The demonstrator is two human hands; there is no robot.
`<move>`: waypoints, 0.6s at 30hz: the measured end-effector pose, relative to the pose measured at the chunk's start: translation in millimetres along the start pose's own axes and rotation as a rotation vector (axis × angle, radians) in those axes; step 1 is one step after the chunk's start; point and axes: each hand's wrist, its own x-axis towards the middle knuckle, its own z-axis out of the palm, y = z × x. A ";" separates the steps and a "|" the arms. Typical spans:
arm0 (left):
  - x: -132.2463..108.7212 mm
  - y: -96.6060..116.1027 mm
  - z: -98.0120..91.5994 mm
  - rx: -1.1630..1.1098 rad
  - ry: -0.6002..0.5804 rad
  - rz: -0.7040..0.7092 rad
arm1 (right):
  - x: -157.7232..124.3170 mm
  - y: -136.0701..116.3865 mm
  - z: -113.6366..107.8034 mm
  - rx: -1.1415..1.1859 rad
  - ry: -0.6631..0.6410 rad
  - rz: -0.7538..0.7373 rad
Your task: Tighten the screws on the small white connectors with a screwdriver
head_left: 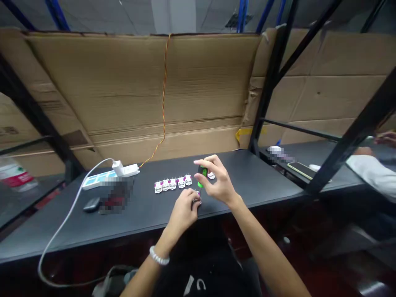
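My right hand (221,181) is closed around the black and green handle of a small screwdriver (202,170). The shaft points down at a small white and purple part (198,199) near the desk's front edge. That part sits at the closed fingertips of my left hand (185,206), which partly hide it; whether the tip touches it is not clear. Left of my hands stands a row of several similar white and purple parts (173,183). Another white piece (211,175) shows behind my right hand.
On the dark desk (148,210), a white power strip (102,179) with a plugged-in charger (118,167), white cable (63,220) and grey mouse-shaped object (92,204) lie left. A black post (267,99) rises right; beyond are a phone (300,169) and another person's sleeve (366,167).
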 end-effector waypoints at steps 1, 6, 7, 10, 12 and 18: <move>-0.1 0.1 -0.2 0.001 -0.002 0.001 | 0.9 -1.4 -2.1 0.029 -0.041 0.014; -0.4 -0.3 -1.1 0.010 -0.010 0.006 | 5.0 -2.9 -8.7 0.128 -0.148 0.056; -0.4 -0.4 -1.0 0.007 -0.011 0.008 | 5.2 -2.0 -8.5 0.093 -0.116 0.052; -0.7 -0.8 -0.9 -0.007 -0.009 0.005 | 4.7 -1.0 -8.0 -0.011 -0.054 0.041; -1.0 -0.9 -1.2 -0.015 -0.019 0.003 | 4.2 -2.5 -9.3 0.016 -0.109 0.054; -1.5 -0.1 -3.0 -0.027 -0.034 -0.014 | 5.3 -2.9 -11.3 0.070 -0.146 0.086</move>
